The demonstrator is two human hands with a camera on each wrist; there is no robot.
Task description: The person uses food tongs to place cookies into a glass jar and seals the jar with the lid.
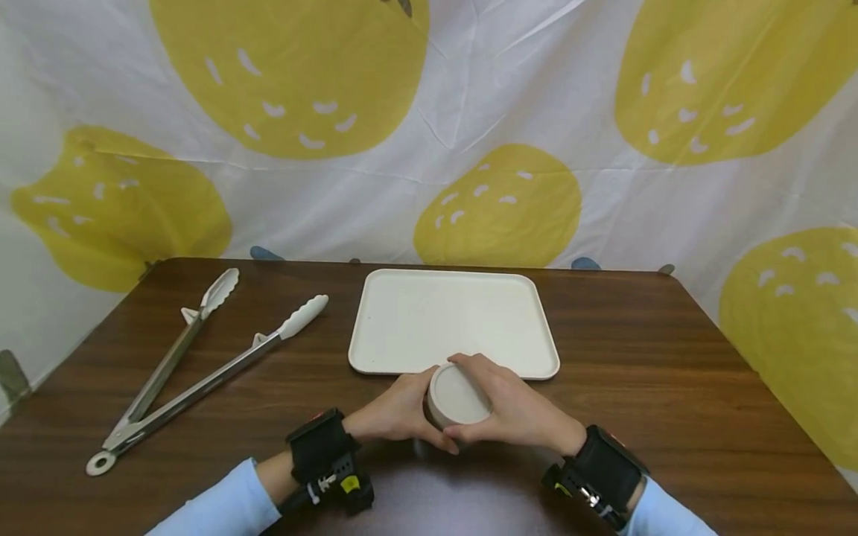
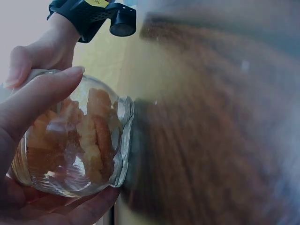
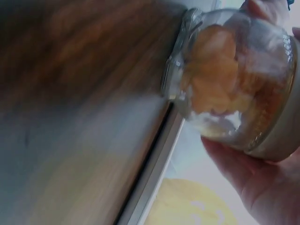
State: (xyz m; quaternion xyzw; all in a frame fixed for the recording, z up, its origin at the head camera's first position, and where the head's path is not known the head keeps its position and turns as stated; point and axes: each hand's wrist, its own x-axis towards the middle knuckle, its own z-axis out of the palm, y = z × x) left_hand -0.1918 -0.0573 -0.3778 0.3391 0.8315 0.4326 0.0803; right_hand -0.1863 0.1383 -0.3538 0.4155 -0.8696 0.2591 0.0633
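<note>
A glass jar [image 2: 70,140] with a pale lid [image 1: 459,394] stands upright on the wooden table, just in front of the white tray [image 1: 456,321]. Golden-orange chunks [image 3: 213,70] show through its clear sides; what they are is hard to tell. My left hand [image 1: 398,409] grips the jar's glass body, thumb on the near side and fingers around the far side. From the other side, my right hand [image 1: 516,409] holds the lid, its fingers and thumb curled around the rim. In the head view, the lid and both hands hide most of the glass.
On the left of the table lie metal tongs [image 1: 201,383] with white tips, spread apart. A white cloth [image 1: 375,201] with yellow fruit prints hangs behind the table's back edge. Both wrists carry black camera straps [image 1: 325,447].
</note>
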